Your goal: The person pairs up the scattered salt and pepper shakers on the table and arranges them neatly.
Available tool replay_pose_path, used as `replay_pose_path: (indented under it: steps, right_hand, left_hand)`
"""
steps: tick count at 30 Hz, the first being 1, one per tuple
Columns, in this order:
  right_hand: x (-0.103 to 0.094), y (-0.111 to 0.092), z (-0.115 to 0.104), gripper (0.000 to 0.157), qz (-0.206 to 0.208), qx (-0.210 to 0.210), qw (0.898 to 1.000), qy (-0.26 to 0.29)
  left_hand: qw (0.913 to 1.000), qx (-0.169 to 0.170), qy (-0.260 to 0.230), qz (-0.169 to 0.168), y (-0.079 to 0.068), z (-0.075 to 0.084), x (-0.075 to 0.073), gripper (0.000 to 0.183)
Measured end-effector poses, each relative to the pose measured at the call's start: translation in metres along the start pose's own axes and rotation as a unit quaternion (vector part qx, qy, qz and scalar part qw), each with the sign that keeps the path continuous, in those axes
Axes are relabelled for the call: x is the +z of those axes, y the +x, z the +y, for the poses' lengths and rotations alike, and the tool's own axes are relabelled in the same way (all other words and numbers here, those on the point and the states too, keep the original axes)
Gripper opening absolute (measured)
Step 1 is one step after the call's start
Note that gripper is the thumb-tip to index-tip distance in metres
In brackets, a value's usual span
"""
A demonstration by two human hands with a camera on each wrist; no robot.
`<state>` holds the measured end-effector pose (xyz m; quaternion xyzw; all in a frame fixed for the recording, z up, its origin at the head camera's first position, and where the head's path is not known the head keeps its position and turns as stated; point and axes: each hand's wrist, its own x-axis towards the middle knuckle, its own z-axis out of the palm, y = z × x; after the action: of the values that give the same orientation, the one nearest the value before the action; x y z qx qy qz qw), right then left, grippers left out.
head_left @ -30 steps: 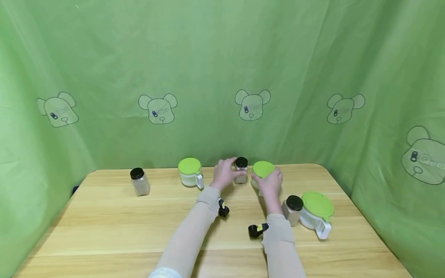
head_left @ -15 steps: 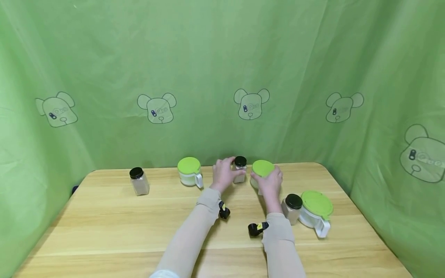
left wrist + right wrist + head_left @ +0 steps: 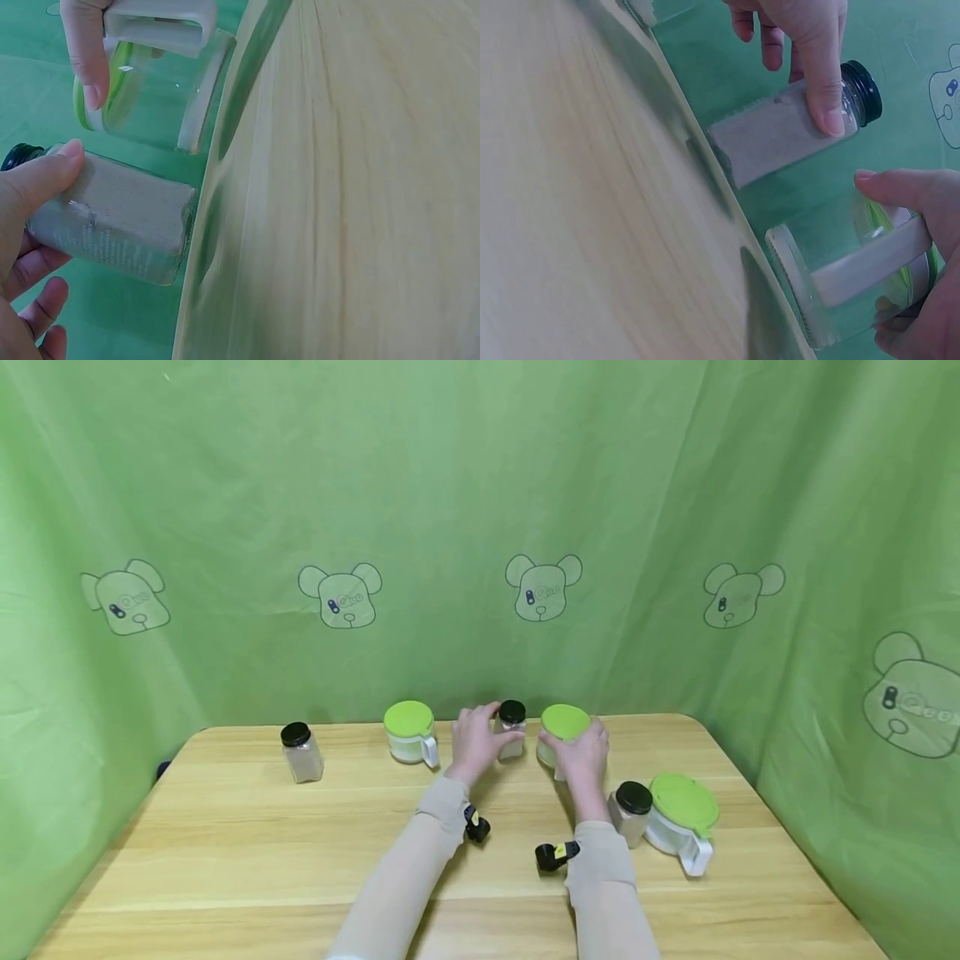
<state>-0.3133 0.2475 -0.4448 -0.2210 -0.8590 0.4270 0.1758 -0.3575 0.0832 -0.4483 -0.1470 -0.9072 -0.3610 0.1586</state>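
Stretching over the wooden table (image 3: pixel 247 843) from the near side, two pale sleeves (image 3: pixel 401 881) each carry a small black wrist camera (image 3: pixel 557 856). Beyond them on the right stands the near pot (image 3: pixel 684 810), green-lidded, its white handle pointing toward the near right; the near jar (image 3: pixel 632 814), black-capped, is just beside it on the left.

Farther back, well to the left, the left jar (image 3: pixel 303 758) stands with its black cap on. The left pot (image 3: pixel 408 731) is right of it and slightly farther, also lidded in green.

Along the far edge, the right hand (image 3: pixel 587 760) grasps the gripped pot (image 3: pixel 565 722) around its green-lidded top, thumb on the left side. Near it on the left, the left hand (image 3: pixel 472 745) clamps the gripped jar (image 3: pixel 512 713), upright below its black cap, between thumb and fingers. Farthest hangs a green curtain (image 3: pixel 442 485) with outlined bear heads (image 3: pixel 543 592).
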Motion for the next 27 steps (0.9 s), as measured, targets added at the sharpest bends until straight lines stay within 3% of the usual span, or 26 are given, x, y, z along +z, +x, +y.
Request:
replay_pose_path:
  steps: [8, 27]
  right_hand:
    - [0.001, -0.009, -0.007, 0.107, 0.002, -0.01, 1.0, 0.008]
    - [-0.004, -0.026, -0.02, 0.105, 0.006, -0.062, 0.998, -0.011]
  left_hand:
    - [0.9999, 0.003, -0.001, 0.017, -0.006, -0.007, -0.006, 0.075]
    - [0.9982, 0.038, 0.026, 0.037, -0.025, -0.006, -0.029, 0.081]
